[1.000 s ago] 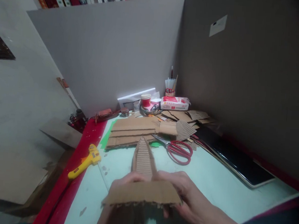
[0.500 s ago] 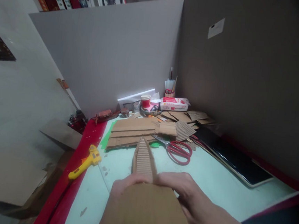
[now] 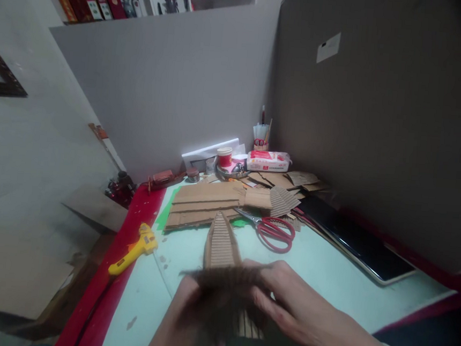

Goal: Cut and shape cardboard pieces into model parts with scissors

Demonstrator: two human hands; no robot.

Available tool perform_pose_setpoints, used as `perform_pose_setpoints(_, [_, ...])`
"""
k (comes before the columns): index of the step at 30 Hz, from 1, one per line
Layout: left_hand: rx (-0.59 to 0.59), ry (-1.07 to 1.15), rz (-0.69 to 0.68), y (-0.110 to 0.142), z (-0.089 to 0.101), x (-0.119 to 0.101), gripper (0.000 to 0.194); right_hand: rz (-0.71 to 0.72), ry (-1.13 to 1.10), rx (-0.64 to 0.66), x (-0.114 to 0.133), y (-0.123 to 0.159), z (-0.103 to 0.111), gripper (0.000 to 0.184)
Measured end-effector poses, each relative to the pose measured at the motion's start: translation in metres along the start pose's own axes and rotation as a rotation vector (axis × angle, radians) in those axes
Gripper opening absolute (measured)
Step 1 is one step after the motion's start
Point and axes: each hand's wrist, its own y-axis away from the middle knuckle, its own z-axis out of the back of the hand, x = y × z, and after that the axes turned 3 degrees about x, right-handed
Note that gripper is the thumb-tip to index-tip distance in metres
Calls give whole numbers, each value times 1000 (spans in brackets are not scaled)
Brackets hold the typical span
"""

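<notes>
Both my hands grip a brown piece of cardboard (image 3: 225,277), its near part dark and smeared by motion. My left hand (image 3: 186,312) closes on its left side, with the fingers partly in shadow. On the right side, my right hand (image 3: 284,296) pinches the edge between thumb and fingers. Beneath and beyond the piece, a narrow boat-shaped cardboard form (image 3: 222,242) with a ridged floor and low side walls lies on the table, pointed end away from me. Part of its middle is covered by the held cardboard and my hands.
Left stands a yellow glue gun (image 3: 137,248) on the red table edge. Red-handled scissors (image 3: 276,233) lie ahead, beside stacked cardboard sheets (image 3: 204,200). A black flat-screened device (image 3: 354,237) is at right. Behind are a red cup (image 3: 224,156) and a pack of wipes (image 3: 269,161).
The held cardboard has tipped from showing its broad flat face to nearly edge-on. More of the boat-shaped form now shows below it. My hands have shifted around the piece.
</notes>
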Motion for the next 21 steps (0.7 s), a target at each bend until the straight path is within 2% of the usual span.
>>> perform_pose_setpoints(3, [-3, -31, -12, 2, -1, 1, 29, 18, 37, -28, -2, 0, 2, 24])
perform_pose_setpoints(6, [-65, -82, -61, 2, 1, 3, 24, 16, -2, -1, -2, -2, -1, 31])
perform_pose_setpoints(10, [-122, -137, -109, 2, 5, 9, 19, 24, -18, 1, 0, -3, -2, 29])
perform_pose_setpoints(15, [-28, -95, -94, 3, 5, 11, 25, 89, 36, -7, 6, -3, 6, 12])
perform_pose_setpoints(18, [36, -91, -79, 2, 6, 8, 28, 111, 14, 18, 6, -3, 6, 16])
perform_pose_setpoints(21, [11, -115, -93, 1, 6, 8, 29, 110, -6, 13, 2, -3, 3, 19])
